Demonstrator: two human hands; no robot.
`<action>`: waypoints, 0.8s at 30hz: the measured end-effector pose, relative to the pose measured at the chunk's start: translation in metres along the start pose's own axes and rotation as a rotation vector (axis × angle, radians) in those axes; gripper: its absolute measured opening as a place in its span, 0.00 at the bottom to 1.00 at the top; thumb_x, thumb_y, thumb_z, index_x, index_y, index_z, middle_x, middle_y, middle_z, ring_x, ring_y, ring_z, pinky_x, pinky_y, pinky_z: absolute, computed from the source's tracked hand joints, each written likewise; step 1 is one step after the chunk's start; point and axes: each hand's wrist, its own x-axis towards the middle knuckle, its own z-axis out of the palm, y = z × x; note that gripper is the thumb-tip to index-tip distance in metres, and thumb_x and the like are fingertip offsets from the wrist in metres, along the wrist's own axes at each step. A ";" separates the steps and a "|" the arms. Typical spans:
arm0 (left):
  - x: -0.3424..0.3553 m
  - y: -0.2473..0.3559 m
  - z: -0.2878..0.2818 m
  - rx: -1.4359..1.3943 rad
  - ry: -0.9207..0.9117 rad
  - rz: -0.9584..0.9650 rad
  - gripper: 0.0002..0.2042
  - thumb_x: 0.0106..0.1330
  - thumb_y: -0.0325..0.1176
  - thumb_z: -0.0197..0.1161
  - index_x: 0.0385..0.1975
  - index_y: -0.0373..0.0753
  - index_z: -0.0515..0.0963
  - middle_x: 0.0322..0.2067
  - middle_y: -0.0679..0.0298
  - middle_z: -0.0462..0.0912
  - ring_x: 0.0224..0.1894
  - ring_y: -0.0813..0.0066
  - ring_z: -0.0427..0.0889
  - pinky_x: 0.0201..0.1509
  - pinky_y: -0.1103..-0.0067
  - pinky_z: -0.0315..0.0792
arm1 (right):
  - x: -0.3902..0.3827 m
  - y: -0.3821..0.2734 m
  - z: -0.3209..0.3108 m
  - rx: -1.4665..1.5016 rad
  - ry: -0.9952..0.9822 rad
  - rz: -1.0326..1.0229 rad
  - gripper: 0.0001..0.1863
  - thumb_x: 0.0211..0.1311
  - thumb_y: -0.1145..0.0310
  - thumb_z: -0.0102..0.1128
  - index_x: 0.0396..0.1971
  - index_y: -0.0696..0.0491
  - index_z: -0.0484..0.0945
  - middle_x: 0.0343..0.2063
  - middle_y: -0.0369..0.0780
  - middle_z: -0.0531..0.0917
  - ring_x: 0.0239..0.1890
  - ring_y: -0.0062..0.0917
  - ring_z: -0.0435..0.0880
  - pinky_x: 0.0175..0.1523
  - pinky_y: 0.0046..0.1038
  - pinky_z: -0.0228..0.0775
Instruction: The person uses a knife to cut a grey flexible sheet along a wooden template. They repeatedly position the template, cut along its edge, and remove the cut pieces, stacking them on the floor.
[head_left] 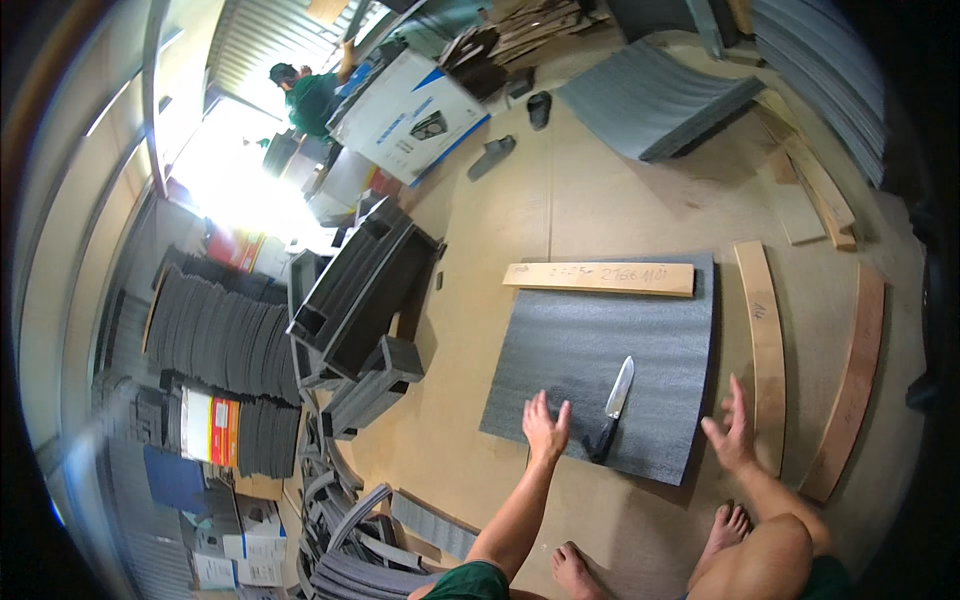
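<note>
A dark grey foam sheet (pixel 570 340) lies flat on the floor in front of me. Across its far edge rests a long wooden board (pixel 600 278) with handwriting on it. A knife (pixel 614 400) with a black handle and a bright blade lies on the sheet, its tip pointing away from me. My left hand (pixel 545 425) is over the sheet's near left part, fingers spread, holding nothing. To the right of the sheet, between it and a second wooden board (pixel 764 350), my right hand (pixel 733 435) is held with fingers apart and nothing in it.
Another reddish board (pixel 850 390) lies farther right. A thick stack of grey foam sheets (pixel 650 100) is at the far right. Black foam frames (pixel 370 280) and curved foam strips (pixel 350 540) crowd the left. A person (pixel 310 100) stands beyond a white carton (pixel 410 115).
</note>
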 end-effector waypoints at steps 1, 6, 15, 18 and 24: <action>-0.007 -0.004 0.005 -0.032 -0.079 -0.015 0.41 0.72 0.60 0.65 0.74 0.32 0.67 0.76 0.43 0.65 0.79 0.41 0.61 0.82 0.55 0.55 | -0.005 -0.003 0.031 0.196 0.055 -0.051 0.56 0.62 0.60 0.75 0.83 0.55 0.48 0.73 0.52 0.69 0.73 0.42 0.71 0.74 0.41 0.67; -0.059 0.019 0.031 0.162 -0.160 0.125 0.47 0.68 0.68 0.63 0.76 0.34 0.66 0.78 0.40 0.61 0.81 0.39 0.55 0.82 0.45 0.50 | -0.047 0.000 0.064 0.595 -0.376 0.646 0.33 0.69 0.60 0.71 0.68 0.56 0.70 0.56 0.44 0.84 0.52 0.33 0.87 0.41 0.33 0.88; -0.051 -0.002 0.032 0.198 -0.136 0.221 0.23 0.71 0.43 0.66 0.59 0.36 0.75 0.61 0.49 0.79 0.67 0.46 0.75 0.68 0.47 0.69 | -0.046 -0.011 0.064 0.531 -0.420 0.612 0.17 0.73 0.70 0.67 0.55 0.61 0.77 0.39 0.45 0.87 0.33 0.30 0.90 0.31 0.30 0.87; -0.030 -0.053 0.004 0.193 -0.187 0.225 0.15 0.69 0.37 0.65 0.50 0.35 0.76 0.46 0.47 0.82 0.52 0.42 0.80 0.54 0.52 0.74 | -0.043 -0.004 0.057 0.586 -0.424 0.611 0.19 0.73 0.69 0.67 0.57 0.61 0.75 0.41 0.45 0.87 0.34 0.29 0.89 0.31 0.30 0.86; -0.029 -0.160 -0.125 0.204 -0.174 0.133 0.08 0.77 0.31 0.58 0.47 0.34 0.75 0.42 0.39 0.82 0.46 0.34 0.80 0.50 0.53 0.75 | -0.031 0.005 0.023 0.504 -0.149 0.483 0.28 0.70 0.65 0.71 0.63 0.60 0.71 0.53 0.44 0.83 0.40 0.28 0.88 0.35 0.28 0.86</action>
